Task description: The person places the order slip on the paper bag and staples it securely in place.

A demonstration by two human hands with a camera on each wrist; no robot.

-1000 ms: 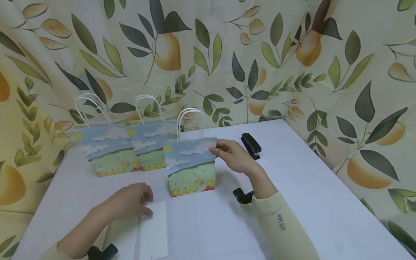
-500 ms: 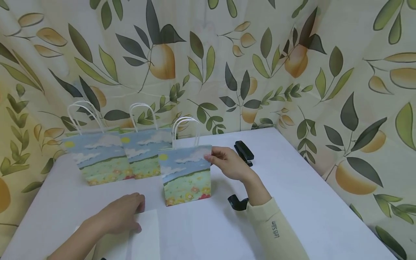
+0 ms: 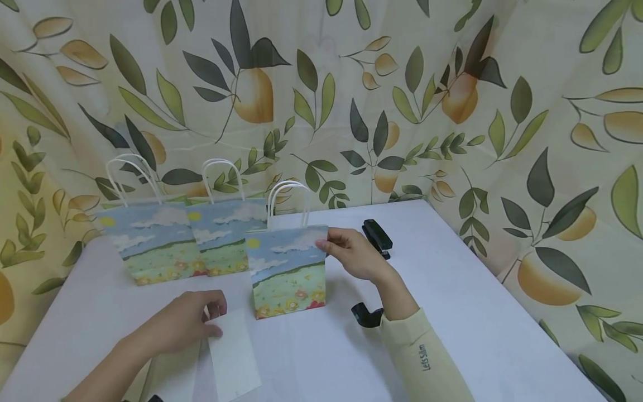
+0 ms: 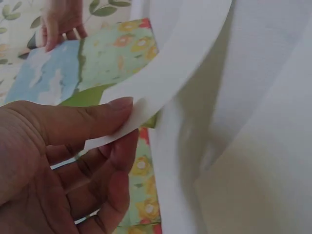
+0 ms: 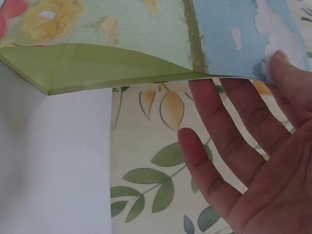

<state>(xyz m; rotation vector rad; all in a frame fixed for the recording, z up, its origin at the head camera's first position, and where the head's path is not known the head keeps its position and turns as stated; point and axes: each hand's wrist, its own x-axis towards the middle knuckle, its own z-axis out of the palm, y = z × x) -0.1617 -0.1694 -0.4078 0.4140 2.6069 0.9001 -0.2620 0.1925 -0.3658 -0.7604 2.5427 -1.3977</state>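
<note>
A white paper card [image 3: 233, 352] is pinched at its top corner between the thumb and fingers of my left hand [image 3: 186, 324]; the left wrist view shows the card [image 4: 165, 73] bending away from the fingertips. My right hand [image 3: 354, 251] grips the upper right edge of a small paper gift bag [image 3: 288, 276] printed with sky, meadow and flowers. This bag stands upright, its white handles raised. In the right wrist view, the thumb lies on the printed front of the bag [image 5: 131, 39], the other fingers behind it. More white paper [image 3: 173, 371] lies under my left hand.
Two matching gift bags, one at far left [image 3: 161, 240] and one beside it [image 3: 226, 234], stand behind on the white table [image 3: 452, 335]. A black stapler [image 3: 377, 238] lies beyond my right hand. A fruit-and-leaf patterned curtain [image 3: 321, 111] closes off the back and sides.
My left hand has lifted the white card's corner, and the card now tilts away from the paper beneath. My right hand keeps hold of the gift bag. The head view has shifted slightly.
</note>
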